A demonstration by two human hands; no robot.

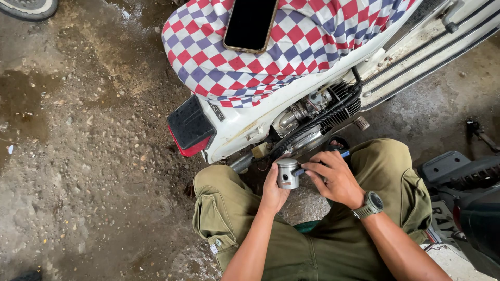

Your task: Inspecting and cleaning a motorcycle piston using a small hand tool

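Left hand (273,191) grasps the metal piston (287,173) above the knees, beside the scooter engine (312,117); right hand (333,178) pinches a blue-handled tool (319,162) against its side — advisable to keep the piston steady, tool square

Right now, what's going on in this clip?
A person squats beside a white scooter with its engine exposed. The left hand holds a metal piston upright, while the right hand works a blue-handled tool against the piston's side. A phone lies on the checkered seat. The ground is wet concrete.
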